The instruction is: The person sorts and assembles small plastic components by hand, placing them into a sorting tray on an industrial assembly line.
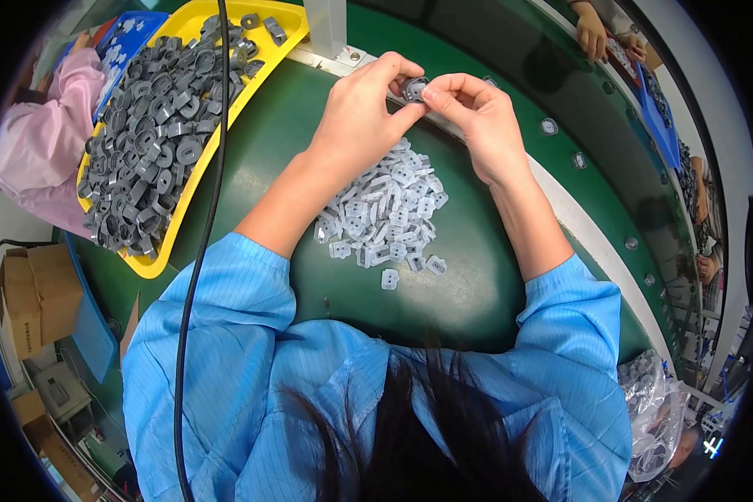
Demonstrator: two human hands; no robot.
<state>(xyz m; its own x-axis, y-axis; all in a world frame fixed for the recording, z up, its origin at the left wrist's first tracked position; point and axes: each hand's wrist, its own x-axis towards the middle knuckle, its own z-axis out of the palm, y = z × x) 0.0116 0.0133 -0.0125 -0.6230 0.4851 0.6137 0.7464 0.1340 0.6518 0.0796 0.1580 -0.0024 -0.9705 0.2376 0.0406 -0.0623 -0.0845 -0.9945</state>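
Above the far edge of the green table, my left hand (364, 113) and my right hand (484, 121) meet around a small grey plastic housing (413, 89). My left fingers grip its left side, while my right thumb and forefinger press at its right side. Whether a clear piece sits inside it is too small to tell. Just below my hands, between my forearms, lies a heap of small translucent plastic pieces (389, 205). To the left stands a yellow tray (157, 266) filled with similar grey plastic housings (155, 142).
A black cable (202, 251) hangs across the left side. Beyond the white rail, a green conveyor belt (598, 188) carries several spaced parts. Co-workers' hands (591, 38) work beside a blue tray (659, 117) at far right. A pink sleeve (46, 151) shows at left, cardboard boxes (46, 297) below.
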